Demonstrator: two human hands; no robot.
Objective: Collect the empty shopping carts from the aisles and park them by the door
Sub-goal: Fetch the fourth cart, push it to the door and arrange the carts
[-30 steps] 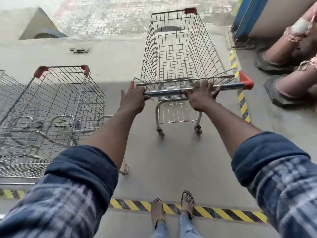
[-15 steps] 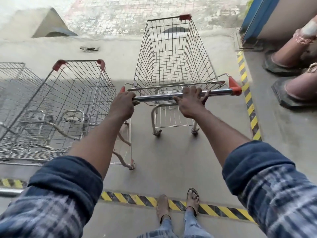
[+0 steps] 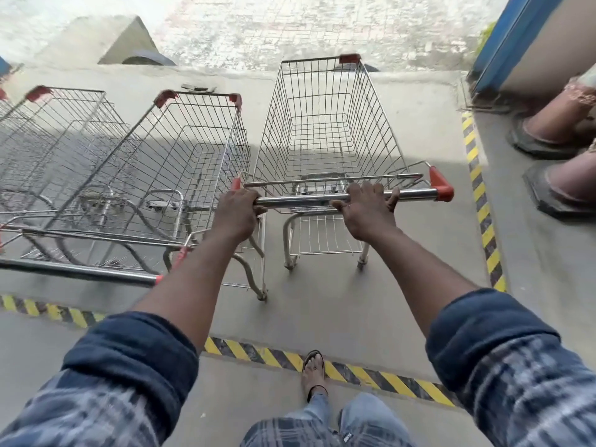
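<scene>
Floor under you: smooth grey concrete (image 3: 322, 311), shaded close in, sunlit farther out. Yellow-and-black striped tape (image 3: 371, 377) crosses it near your feet, and a second strip (image 3: 482, 214) runs away along your right. Ahead, bright paved ground (image 3: 290, 24) with a concrete wedge (image 3: 129, 43); blue frame (image 3: 512, 43) at upper right.

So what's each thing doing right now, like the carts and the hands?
Right cart: empty, upright, held by its handle.
Handle: gripped by both hands.
Left hand: grips the handle's left end.
Right hand: grips the handle near its middle.
Middle cart: empty, upright, parked, no hand on it.
Left cart: empty, upright, partly cut off by the picture's edge.
</scene>
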